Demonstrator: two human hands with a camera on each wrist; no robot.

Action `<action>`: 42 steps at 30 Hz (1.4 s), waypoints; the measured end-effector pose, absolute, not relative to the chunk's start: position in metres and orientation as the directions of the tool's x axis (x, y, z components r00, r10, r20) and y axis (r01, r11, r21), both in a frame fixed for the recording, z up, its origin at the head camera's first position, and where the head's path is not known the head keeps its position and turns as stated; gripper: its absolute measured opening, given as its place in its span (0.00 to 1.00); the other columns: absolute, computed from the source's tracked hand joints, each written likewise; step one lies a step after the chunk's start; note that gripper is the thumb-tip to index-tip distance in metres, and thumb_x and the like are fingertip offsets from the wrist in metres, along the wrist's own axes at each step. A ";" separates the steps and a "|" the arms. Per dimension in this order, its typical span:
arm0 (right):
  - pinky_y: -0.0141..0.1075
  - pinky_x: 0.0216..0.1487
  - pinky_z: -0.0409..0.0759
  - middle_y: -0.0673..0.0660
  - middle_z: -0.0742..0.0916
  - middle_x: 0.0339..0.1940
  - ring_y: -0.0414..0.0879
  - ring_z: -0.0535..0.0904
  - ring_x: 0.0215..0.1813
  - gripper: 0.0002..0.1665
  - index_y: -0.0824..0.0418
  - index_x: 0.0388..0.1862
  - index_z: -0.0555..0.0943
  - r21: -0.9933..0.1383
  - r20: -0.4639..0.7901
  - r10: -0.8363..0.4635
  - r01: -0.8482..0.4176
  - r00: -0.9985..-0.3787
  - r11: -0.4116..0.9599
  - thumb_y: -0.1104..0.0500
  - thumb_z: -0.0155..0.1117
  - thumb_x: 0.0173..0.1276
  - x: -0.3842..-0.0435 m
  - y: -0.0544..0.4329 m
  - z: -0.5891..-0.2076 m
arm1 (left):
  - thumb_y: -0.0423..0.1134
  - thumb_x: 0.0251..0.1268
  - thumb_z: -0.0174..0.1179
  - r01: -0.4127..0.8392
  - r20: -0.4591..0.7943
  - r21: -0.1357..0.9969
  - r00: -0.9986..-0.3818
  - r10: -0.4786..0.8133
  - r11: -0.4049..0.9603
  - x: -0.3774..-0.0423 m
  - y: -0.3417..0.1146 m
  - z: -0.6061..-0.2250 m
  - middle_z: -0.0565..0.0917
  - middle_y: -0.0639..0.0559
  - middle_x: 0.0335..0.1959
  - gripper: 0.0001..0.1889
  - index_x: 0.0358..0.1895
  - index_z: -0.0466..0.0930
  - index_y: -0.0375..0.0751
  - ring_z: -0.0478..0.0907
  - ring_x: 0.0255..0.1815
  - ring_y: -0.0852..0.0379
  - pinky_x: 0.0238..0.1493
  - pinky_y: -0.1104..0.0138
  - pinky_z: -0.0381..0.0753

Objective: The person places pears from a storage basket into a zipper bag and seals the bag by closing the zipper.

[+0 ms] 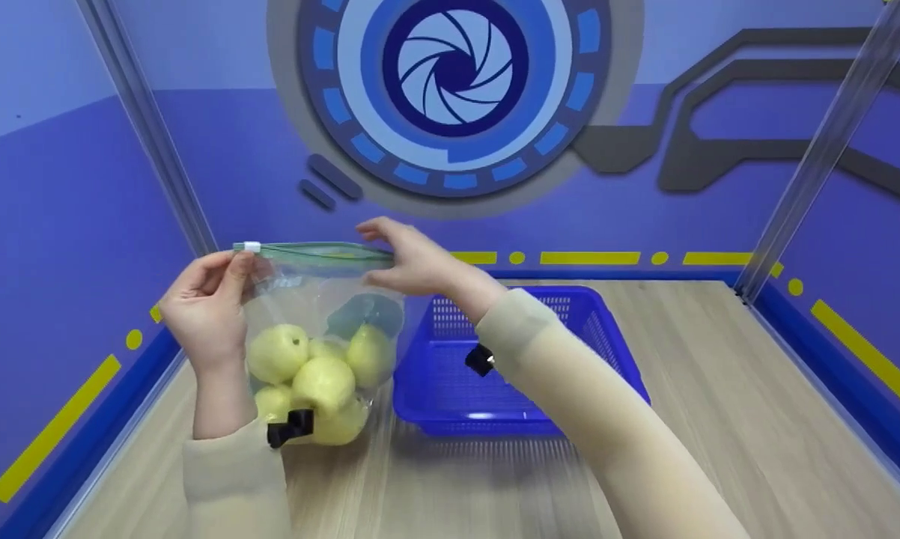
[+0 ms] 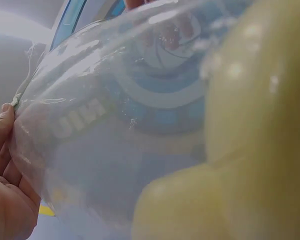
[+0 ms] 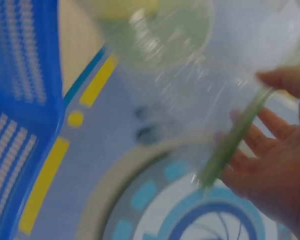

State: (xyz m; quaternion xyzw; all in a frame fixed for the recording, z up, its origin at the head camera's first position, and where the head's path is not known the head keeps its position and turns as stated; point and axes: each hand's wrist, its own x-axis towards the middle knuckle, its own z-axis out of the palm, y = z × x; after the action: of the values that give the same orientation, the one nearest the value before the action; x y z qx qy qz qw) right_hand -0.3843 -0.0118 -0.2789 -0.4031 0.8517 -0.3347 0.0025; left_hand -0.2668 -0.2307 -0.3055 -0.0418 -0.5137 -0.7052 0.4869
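Note:
A clear slider zip bag (image 1: 300, 299) with a green-edged top stands upright at the left, its bottom bulging with several pale yellow pears (image 1: 324, 383). My left hand (image 1: 210, 303) pinches the bag's upper left corner just beneath the white slider (image 1: 251, 246). The zip (image 1: 323, 252) gapes a little along its length. At the opposite corner is my right hand (image 1: 414, 258), thumb and fingers spread to either side of the green strip. In the right wrist view the green strip (image 3: 235, 140) runs between its thumb and loosely extended fingers.
A blue plastic basket (image 1: 487, 427) with mesh walls stands right of the bag, partly behind my right forearm. The wooden tabletop (image 1: 689, 359) is bounded by blue printed panels (image 1: 218, 165) at the back and sides.

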 end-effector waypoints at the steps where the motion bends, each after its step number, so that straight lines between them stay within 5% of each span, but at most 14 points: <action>1: 0.43 0.79 0.65 0.55 0.77 0.75 0.51 0.68 0.78 0.37 0.56 0.77 0.67 -0.590 0.274 -0.704 -0.693 -0.656 0.415 0.53 0.68 0.72 -0.380 -0.017 -0.279 | 0.26 0.57 0.73 0.731 0.571 0.682 -0.519 -0.636 0.015 -0.267 -0.229 -0.306 0.91 0.53 0.27 0.05 0.34 0.89 0.26 0.88 0.26 0.62 0.29 0.72 0.86; 5: 0.37 0.73 0.72 0.52 0.81 0.70 0.44 0.76 0.72 0.36 0.54 0.73 0.73 -0.637 0.347 -0.702 -0.706 -0.622 0.310 0.44 0.70 0.71 -0.361 -0.039 -0.278 | 0.25 0.57 0.73 0.732 0.605 0.677 -0.499 -0.621 0.072 -0.265 -0.223 -0.306 0.91 0.55 0.25 0.06 0.35 0.88 0.23 0.88 0.25 0.63 0.30 0.73 0.85; 13: 0.23 0.52 0.80 0.52 0.90 0.55 0.37 0.86 0.53 0.18 0.57 0.59 0.85 -0.673 0.471 -0.651 -0.719 -0.596 0.172 0.52 0.66 0.74 -0.339 -0.074 -0.267 | 0.25 0.56 0.74 0.739 0.609 0.672 -0.518 -0.600 0.044 -0.265 -0.223 -0.304 0.91 0.54 0.26 0.06 0.34 0.88 0.24 0.89 0.26 0.63 0.31 0.74 0.85; 23: 0.25 0.41 0.81 0.55 0.91 0.42 0.33 0.83 0.37 0.12 0.59 0.50 0.88 -0.750 0.494 -0.606 -0.659 -0.624 0.067 0.57 0.63 0.76 -0.335 -0.089 -0.264 | 0.24 0.56 0.73 0.752 0.616 0.659 -0.547 -0.567 -0.008 -0.266 -0.223 -0.306 0.91 0.52 0.25 0.05 0.33 0.88 0.23 0.88 0.25 0.62 0.29 0.74 0.85; 32: 0.24 0.40 0.81 0.56 0.91 0.40 0.46 0.88 0.42 0.10 0.62 0.46 0.88 -0.718 0.502 -0.577 -0.682 -0.644 0.136 0.57 0.64 0.75 -0.334 -0.086 -0.263 | 0.23 0.56 0.72 0.771 0.619 0.637 -0.509 -0.598 0.004 -0.266 -0.221 -0.304 0.91 0.51 0.25 0.06 0.34 0.87 0.20 0.88 0.24 0.61 0.28 0.72 0.85; 42: 0.22 0.38 0.78 0.57 0.91 0.41 0.49 0.87 0.42 0.11 0.63 0.45 0.88 -0.690 0.495 -0.565 -0.694 -0.660 0.207 0.56 0.64 0.74 -0.337 -0.079 -0.268 | 0.22 0.58 0.71 0.779 0.603 0.626 -0.516 -0.608 -0.040 -0.267 -0.223 -0.306 0.91 0.48 0.25 0.05 0.35 0.87 0.20 0.89 0.23 0.57 0.28 0.70 0.86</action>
State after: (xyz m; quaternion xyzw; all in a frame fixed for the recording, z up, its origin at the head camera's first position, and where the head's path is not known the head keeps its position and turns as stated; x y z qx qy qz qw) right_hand -0.3374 -0.0795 -0.2676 -0.4069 0.7739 -0.4808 -0.0669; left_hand -0.2669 -0.2229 -0.3062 -0.0862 -0.4956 -0.7160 0.4841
